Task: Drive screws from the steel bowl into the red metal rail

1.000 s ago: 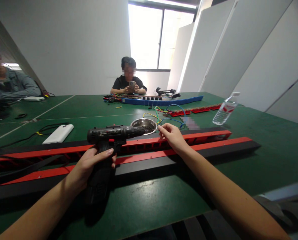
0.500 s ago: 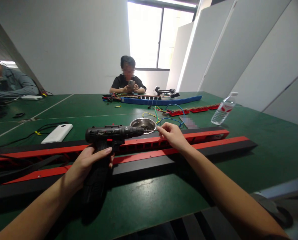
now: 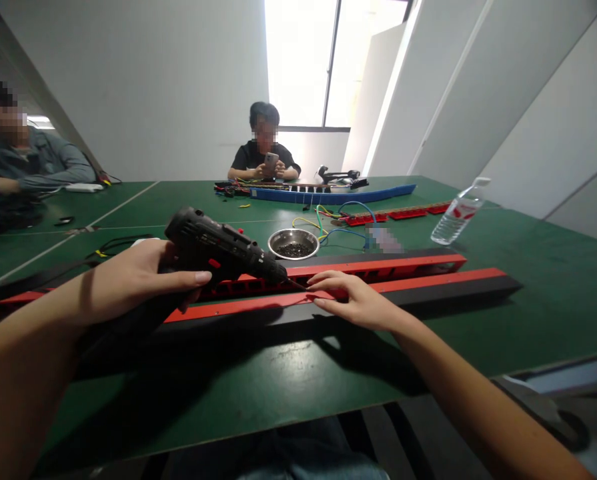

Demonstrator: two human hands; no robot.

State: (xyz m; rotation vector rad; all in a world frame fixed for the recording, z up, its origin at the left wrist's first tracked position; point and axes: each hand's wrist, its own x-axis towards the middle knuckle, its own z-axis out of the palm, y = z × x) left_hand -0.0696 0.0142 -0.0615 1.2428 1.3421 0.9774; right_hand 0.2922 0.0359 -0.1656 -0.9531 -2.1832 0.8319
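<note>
My left hand (image 3: 138, 277) grips a black cordless screwdriver (image 3: 223, 252), tilted with its bit pointing down and right at the near red and black rail (image 3: 428, 283). My right hand (image 3: 351, 300) rests on that rail right beside the bit tip, fingers pinched close together as if on something small that I cannot make out. A second red and black rail (image 3: 408, 262) lies just behind it. A small steel bowl (image 3: 293, 243) holding dark screws stands behind the rails.
Coloured wires (image 3: 335, 223), a long blue strip (image 3: 328, 196) and red pieces (image 3: 403, 214) lie farther back. A water bottle (image 3: 457, 214) stands at the right. One person sits across the green table (image 3: 553, 293) with a phone; another sits at the far left.
My left hand has tipped the screwdriver from level to pointing down at the near rail. My right hand drew back from near the bowl to the near rail, at the bit tip.
</note>
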